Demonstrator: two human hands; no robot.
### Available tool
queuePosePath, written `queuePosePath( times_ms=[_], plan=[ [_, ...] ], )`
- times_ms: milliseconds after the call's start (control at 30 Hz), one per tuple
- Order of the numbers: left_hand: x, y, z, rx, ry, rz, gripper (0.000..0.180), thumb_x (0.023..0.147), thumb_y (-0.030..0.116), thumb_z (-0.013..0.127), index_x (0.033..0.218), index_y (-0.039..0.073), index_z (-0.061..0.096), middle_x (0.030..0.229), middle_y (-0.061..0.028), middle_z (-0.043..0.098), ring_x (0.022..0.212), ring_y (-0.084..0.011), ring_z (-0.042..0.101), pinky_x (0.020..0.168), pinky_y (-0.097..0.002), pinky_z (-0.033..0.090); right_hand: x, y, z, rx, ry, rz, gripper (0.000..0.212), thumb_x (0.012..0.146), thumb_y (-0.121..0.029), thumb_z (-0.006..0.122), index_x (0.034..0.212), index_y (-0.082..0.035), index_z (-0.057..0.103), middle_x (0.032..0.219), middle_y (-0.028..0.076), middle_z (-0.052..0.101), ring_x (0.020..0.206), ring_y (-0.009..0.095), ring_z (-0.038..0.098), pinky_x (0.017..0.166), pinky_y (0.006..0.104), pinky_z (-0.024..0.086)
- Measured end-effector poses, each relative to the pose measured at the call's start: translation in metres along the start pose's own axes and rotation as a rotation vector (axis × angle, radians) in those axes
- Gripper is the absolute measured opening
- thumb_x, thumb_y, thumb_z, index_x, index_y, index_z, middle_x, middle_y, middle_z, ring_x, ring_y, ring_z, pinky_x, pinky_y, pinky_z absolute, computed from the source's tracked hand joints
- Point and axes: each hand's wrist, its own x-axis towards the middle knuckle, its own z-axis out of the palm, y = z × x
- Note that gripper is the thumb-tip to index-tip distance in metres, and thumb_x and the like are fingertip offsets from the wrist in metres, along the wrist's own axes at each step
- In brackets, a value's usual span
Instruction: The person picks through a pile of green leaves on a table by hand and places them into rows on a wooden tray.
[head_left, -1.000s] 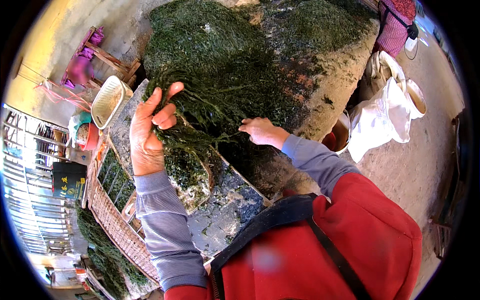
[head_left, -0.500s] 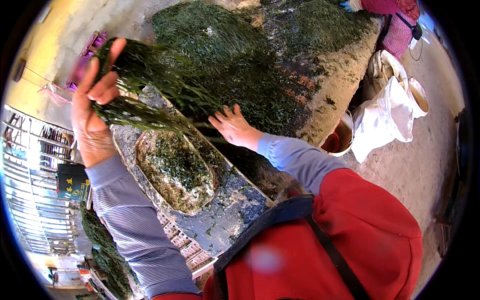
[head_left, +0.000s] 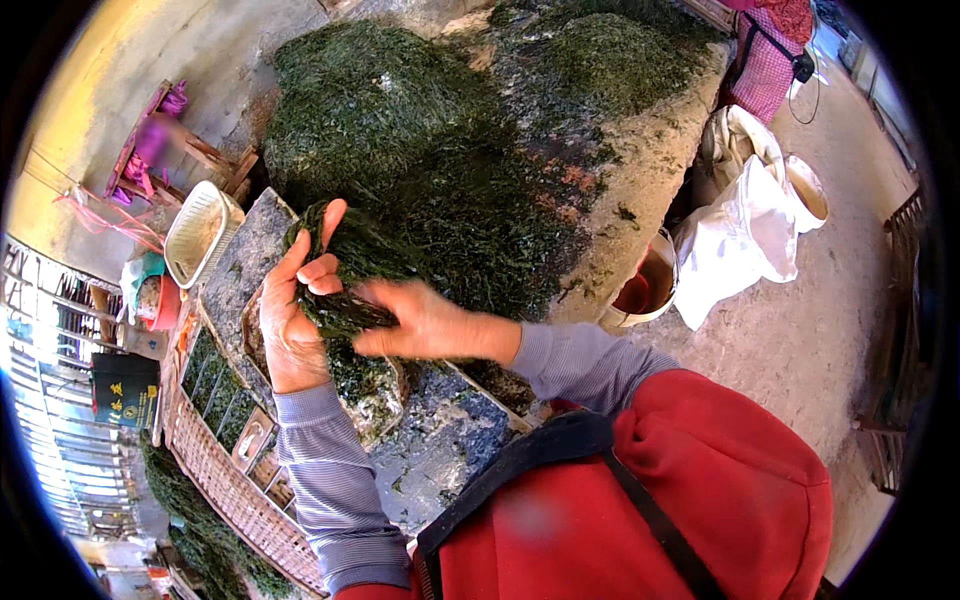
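Note:
A folded bunch of dark green seaweed point(head_left: 365, 248) hangs from my left hand point(head_left: 296, 305), whose fingers and thumb close round it while the index finger points up. My right hand point(head_left: 425, 320) comes in from the right against the loose strands of the bunch, thumb and fingers on either side; motion blur hides whether it grips. Beneath both hands lies a wet grey board point(head_left: 440, 440) with an oval, scrap-strewn hollow, now partly covered by my left wrist. Just beyond the bunch spreads a large heap of seaweed point(head_left: 380, 110) on a stone slab.
On the right stand a bucket point(head_left: 650, 285) with something red inside and white sacks point(head_left: 745, 230). Left of the board are a pale plastic basket point(head_left: 203, 235), a woven basket point(head_left: 235, 490) and a dark box point(head_left: 125, 388). More seaweed point(head_left: 195, 500) lies at lower left.
My left hand has come down and to the right with the seaweed, drawing it in. My right hand has left the heap and moved left and down to the bunch. The view has shifted.

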Motion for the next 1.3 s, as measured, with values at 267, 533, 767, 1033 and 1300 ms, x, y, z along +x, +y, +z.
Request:
queuePosePath(
  times_ms=[267, 533, 767, 1033, 1300],
  plan=[
    [-0.005, -0.043, -0.049, 0.247, 0.131, 0.154, 0.050, 0.083, 0.012, 0.063, 0.126, -0.004, 0.044, 0.119, -0.0192, 0.057, 0.106, -0.0294, 0.059, 0.083, -0.0374, 0.054, -0.047, 0.029, -0.037, -0.681, 0.017, -0.087, 0.013, 0.076, -0.006, 0.057, 0.085, -0.003, 0.049, 0.061, 0.017, 0.055, 0.058, 0.033, 0.060, 0.056, 0.0442, 0.047],
    [0.015, -0.093, -0.068, 0.159, -0.073, -0.047, 0.038, 0.083, 0.013, 0.063, 0.115, -0.005, 0.052, 0.088, -0.0129, 0.063, 0.060, -0.0167, 0.055, 0.071, -0.0382, 0.053, 0.023, 0.102, -0.094, -0.940, -0.127, -0.058, 0.015, 0.074, -0.003, 0.055, 0.088, -0.004, 0.053, 0.081, 0.013, 0.056, 0.081, 0.034, 0.056, 0.069, 0.0432, 0.047],
    [-0.017, -0.084, -0.043, 0.154, -0.171, -0.095, 0.036, 0.092, 0.018, 0.054, 0.119, -0.006, 0.049, 0.087, -0.0066, 0.056, 0.050, -0.0060, 0.040, 0.052, -0.0256, 0.045, -0.214, 0.148, -0.153, -0.779, 0.256, 0.638, 0.031, 0.077, -0.020, 0.069, 0.102, -0.002, 0.064, 0.088, 0.013, 0.067, 0.077, 0.023, 0.067, 0.067, 0.0313, 0.052],
    [-0.072, -0.097, -0.101, 0.056, -0.170, -0.139, 0.025, 0.085, 0.018, 0.066, 0.096, -0.001, 0.054, 0.081, -0.0094, 0.061, 0.050, -0.0106, 0.047, 0.041, -0.0281, 0.044, -0.159, 0.053, 0.028, 0.450, -0.104, 0.705, 0.041, 0.079, -0.036, 0.059, 0.100, -0.001, 0.059, 0.083, 0.005, 0.062, 0.080, 0.020, 0.060, 0.078, 0.0337, 0.048],
    [-0.212, -0.002, -0.228, 0.502, -0.018, -0.018, 0.028, 0.084, 0.009, 0.063, 0.108, -0.001, 0.050, 0.070, -0.0020, 0.057, 0.046, -0.0051, 0.047, 0.036, -0.0191, 0.039, -0.008, 0.040, 0.206, 1.269, 0.366, 0.748, 0.020, 0.091, -0.021, 0.056, 0.092, -0.001, 0.054, 0.074, 0.006, 0.055, 0.071, 0.021, 0.053, 0.079, 0.0389, 0.047]
  ],
)
